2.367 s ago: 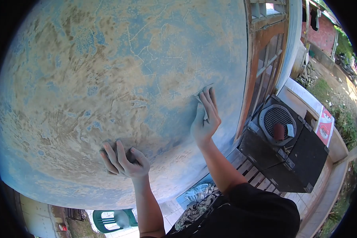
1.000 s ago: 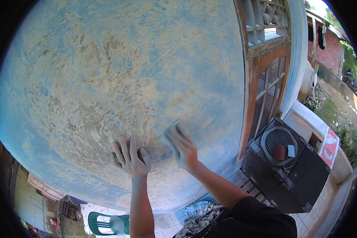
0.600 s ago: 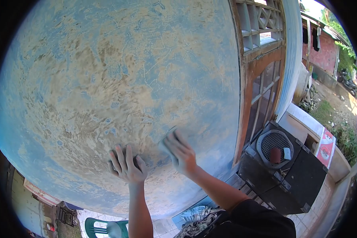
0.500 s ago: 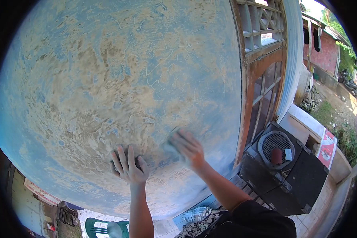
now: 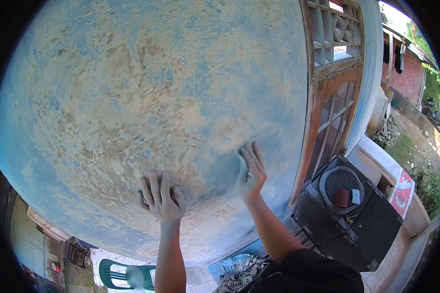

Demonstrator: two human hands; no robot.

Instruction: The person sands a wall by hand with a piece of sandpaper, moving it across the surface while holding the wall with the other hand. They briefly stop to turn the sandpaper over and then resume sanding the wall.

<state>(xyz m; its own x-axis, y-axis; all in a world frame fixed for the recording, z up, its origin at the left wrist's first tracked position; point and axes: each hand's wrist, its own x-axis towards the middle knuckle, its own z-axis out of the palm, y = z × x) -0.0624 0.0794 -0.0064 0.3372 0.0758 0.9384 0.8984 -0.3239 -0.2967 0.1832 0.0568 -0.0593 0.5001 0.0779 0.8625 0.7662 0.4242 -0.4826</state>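
A blue wall (image 5: 220, 97) with worn, patchy beige areas and fine cracks fills most of the view. My left hand (image 5: 165, 199) rests on its lower middle, palm down with fingers spread, holding nothing. Further right, my right hand (image 5: 252, 168) presses a thin, greyish piece of sandpaper (image 5: 241, 155) against the wall. Its fingers cover most of the sheet, so only an edge shows. Pale dust coats both hands.
Right of the wall stands a wooden-framed window (image 5: 330, 112). Below it is a black speaker box (image 5: 362, 239) with a reddish-brown roll (image 5: 341, 197) and a small pale piece (image 5: 356, 197) on its grille. A green plastic chair (image 5: 113, 274) is at the lower left.
My right hand has moved right and up across the wall with the sandpaper. My left hand stays at about the same spot. The view has shifted slightly.
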